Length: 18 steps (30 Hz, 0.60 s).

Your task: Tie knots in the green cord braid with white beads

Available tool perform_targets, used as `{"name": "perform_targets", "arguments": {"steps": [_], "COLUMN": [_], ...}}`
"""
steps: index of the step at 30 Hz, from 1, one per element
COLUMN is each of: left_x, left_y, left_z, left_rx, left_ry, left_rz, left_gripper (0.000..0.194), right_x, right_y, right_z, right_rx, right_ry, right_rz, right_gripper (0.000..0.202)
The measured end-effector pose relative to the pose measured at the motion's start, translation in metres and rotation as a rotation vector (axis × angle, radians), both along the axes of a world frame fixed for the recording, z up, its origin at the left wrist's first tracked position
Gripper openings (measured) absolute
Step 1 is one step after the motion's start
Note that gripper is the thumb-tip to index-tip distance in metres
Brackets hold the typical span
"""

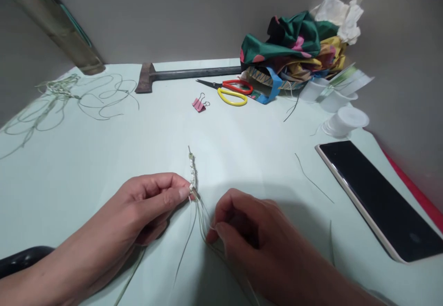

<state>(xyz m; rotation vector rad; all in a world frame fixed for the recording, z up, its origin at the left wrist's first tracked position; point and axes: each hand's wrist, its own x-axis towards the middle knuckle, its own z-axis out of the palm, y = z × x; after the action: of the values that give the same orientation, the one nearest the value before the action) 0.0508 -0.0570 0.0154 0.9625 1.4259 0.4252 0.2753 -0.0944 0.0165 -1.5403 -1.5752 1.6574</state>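
Observation:
A short braided cord (192,170), pale with small white segments, stands up from the fingers of my left hand (148,207). Thumb and index finger there pinch its lower end. Several thin loose strands (200,223) hang from that end toward the front of the table. My right hand (247,237), just to the right, is closed in a pinch on one or more of these pale strands, pulled slightly out from the braid. Its other fingers are curled, and how many strands it grips cannot be made out.
Behind lie a hammer (145,77), a pink binder clip (200,104) and scissors (232,96). Crumpled fabric (297,38) and white spools (346,120) stand back right, near a phone (377,200). Tangled cord (58,89) spreads at the left beside a bamboo-like tube (65,38).

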Motion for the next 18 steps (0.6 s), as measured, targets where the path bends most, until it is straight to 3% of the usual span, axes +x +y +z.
{"name": "perform_targets", "arguments": {"steps": [12, 18], "left_x": [-0.0005, -0.0013], "left_y": [-0.0003, 0.0015], "left_z": [0.0024, 0.0023], "left_rx": [0.028, 0.059], "left_ry": [-0.064, -0.059], "left_rz": [-0.021, -0.036], "left_gripper": [0.047, 0.048], "right_x": [0.0001, 0.0055], "right_y": [0.0003, -0.0047], "right_z": [0.0004, -0.0052], "right_rx": [0.173, 0.238], "right_ry": [0.012, -0.014], "right_rz": [-0.043, -0.005], "right_gripper": [0.021, 0.008]}}
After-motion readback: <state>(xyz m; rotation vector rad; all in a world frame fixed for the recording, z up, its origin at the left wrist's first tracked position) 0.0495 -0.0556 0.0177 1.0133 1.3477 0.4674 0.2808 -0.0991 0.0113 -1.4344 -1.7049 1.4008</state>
